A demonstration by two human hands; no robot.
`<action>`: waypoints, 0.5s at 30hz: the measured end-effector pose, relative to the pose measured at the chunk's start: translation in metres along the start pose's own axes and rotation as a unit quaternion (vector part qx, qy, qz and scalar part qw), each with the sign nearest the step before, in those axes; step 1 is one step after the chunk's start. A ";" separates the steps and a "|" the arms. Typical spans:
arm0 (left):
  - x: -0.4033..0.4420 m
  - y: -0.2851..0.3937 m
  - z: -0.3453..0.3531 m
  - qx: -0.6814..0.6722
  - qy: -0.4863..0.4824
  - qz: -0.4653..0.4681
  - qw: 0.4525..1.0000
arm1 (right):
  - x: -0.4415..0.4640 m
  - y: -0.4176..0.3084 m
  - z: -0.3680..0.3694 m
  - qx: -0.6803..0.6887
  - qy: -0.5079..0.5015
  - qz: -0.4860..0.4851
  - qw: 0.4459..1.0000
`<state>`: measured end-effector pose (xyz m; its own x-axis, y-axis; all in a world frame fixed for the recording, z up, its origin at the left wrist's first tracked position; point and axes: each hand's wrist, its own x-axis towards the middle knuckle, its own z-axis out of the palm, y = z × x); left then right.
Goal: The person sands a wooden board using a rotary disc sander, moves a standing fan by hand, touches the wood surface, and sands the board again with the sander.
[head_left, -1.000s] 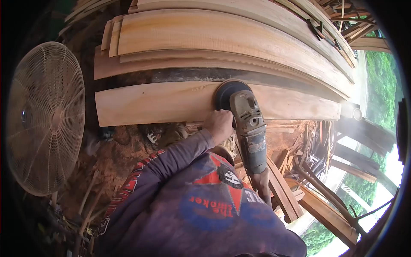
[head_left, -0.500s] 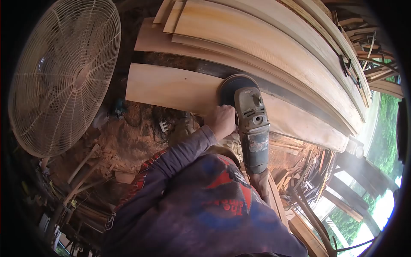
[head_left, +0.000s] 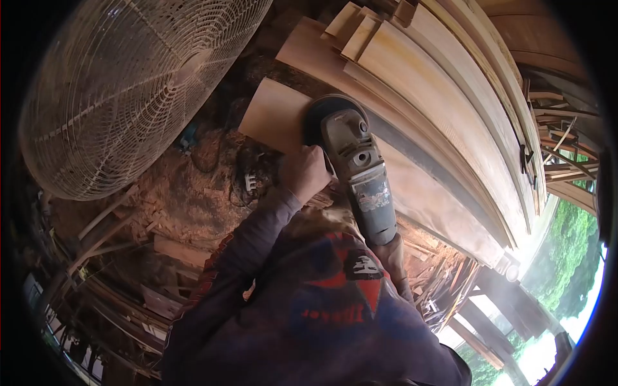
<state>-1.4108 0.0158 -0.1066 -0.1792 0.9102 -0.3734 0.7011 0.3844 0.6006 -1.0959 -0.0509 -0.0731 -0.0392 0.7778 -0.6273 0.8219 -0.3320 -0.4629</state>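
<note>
Grey-and-black power sander with a round dark disc [head_left: 367, 183] lies across the near edge of a long pale wooden plank [head_left: 418, 199], its disc towards the plank's left end. The bare right hand [head_left: 389, 254] wraps its rear end, fingers mostly hidden; the bare left hand [head_left: 306, 174], nearer the disc, is closed on its side. Past the far edge lie a dark strip [head_left: 412, 151] and stacked pale boards [head_left: 428, 71]; past the left end, a round wire-grille fan [head_left: 161, 90].
</note>
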 end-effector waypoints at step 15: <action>0.003 -0.083 -0.060 -0.062 0.046 -0.114 0.990 | 0.041 -0.092 0.031 -0.025 -0.060 -0.113 0.991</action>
<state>-1.5105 -0.0040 -0.1152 -0.3893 0.8054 -0.4470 0.5454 0.5926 0.5928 -1.1901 -0.0052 -0.0754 -0.2908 0.7596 -0.5818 0.8108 -0.1271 -0.5713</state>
